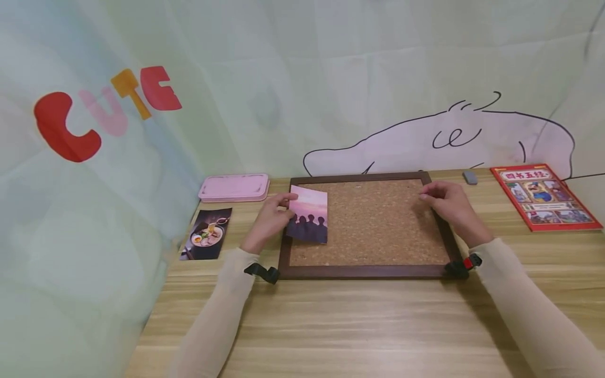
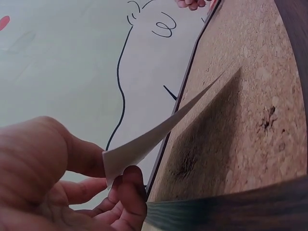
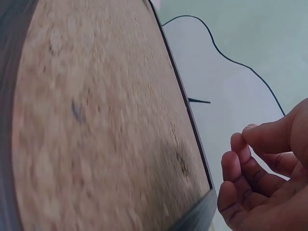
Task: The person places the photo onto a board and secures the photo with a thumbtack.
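In the head view my left hand [image 1: 271,218] pinches a photo print [image 1: 309,210] by its left edge. The print has a pink sky above dark silhouettes and sits over the left end of a brown-framed cork board [image 1: 373,226]. The left wrist view shows the photo [image 2: 144,144] nearly edge-on, bowed and raised off the cork, gripped between thumb and fingers. Above the board's right frame is my right hand [image 1: 449,205], its fingers loosely bent. Seen from the right wrist, its thumb [image 3: 269,139] meets the index fingertip, and no object shows between them.
A pink tin case [image 1: 233,188] lies left of the board, with a ramen photo [image 1: 206,234] in front of it. Behind the right corner is a small grey block [image 1: 470,178]; farther right lies a red-bordered book [image 1: 543,197]. A printed curtain [image 1: 264,94] hangs behind the table.
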A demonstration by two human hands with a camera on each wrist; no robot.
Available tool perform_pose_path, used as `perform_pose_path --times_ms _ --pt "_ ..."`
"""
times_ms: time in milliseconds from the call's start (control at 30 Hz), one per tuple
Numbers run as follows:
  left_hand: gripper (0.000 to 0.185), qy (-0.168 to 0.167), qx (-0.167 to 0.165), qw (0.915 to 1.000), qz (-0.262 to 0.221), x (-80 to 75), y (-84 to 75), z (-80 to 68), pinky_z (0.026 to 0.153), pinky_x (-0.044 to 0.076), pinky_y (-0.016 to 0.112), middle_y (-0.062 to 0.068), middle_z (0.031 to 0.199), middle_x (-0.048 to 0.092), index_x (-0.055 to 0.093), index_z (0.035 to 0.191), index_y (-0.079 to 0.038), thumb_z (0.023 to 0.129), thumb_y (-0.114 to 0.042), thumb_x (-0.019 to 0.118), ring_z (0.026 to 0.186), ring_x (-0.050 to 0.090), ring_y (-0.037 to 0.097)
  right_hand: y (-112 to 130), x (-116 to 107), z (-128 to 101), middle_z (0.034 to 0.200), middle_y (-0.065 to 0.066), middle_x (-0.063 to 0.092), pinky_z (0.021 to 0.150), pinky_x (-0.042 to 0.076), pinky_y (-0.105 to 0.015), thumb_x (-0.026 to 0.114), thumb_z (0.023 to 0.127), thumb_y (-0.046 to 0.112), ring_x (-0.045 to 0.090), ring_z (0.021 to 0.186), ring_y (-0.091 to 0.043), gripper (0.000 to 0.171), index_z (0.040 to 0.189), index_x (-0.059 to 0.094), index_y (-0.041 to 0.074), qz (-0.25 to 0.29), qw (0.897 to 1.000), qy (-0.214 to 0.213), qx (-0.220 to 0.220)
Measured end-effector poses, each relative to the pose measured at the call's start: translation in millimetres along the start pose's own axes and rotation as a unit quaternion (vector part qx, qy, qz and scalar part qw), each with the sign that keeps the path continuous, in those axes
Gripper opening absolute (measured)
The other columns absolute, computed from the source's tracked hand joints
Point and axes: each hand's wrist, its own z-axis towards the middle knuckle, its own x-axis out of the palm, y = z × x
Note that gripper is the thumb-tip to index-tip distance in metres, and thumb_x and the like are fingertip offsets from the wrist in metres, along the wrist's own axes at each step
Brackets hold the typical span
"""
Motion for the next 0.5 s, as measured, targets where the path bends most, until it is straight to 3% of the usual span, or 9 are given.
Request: perform_pose_path --times_ms 267,500 --pt "0.042 0.000 0.014 0.9999 -0.005 8.3 -3.5 1.2 0.067 0.042 0.028 0.014 0.106 0.055 0.062 0.131 -0.005 0.089 0.000 0.057 0.078 0.050 0.019 7.4 12.1 3.5 0.111 -0.017 0.063 0.074 0.043 -0.025 0.062 0.100 0.017 0.051 0.094 -0.021 0.023 0.113 0.066 -0.001 0.008 1.000 0.006 -0.011" --pt "0.043 -0.001 0.008 1.0000 0.004 14.3 -5.3 2.5 0.070 0.044 0.028 0.013 0.106 0.058 0.062 0.131 -0.008 0.089 0.000 0.059 0.075 0.051 0.019 16.2 23.2 6.3 0.102 -0.014 0.064 0.066 0.045 -0.023 0.063 0.099 0.015 0.053 0.086 -0.019 0.019 0.109 0.066 -0.001 0.012 0.999 0.007 -0.047"
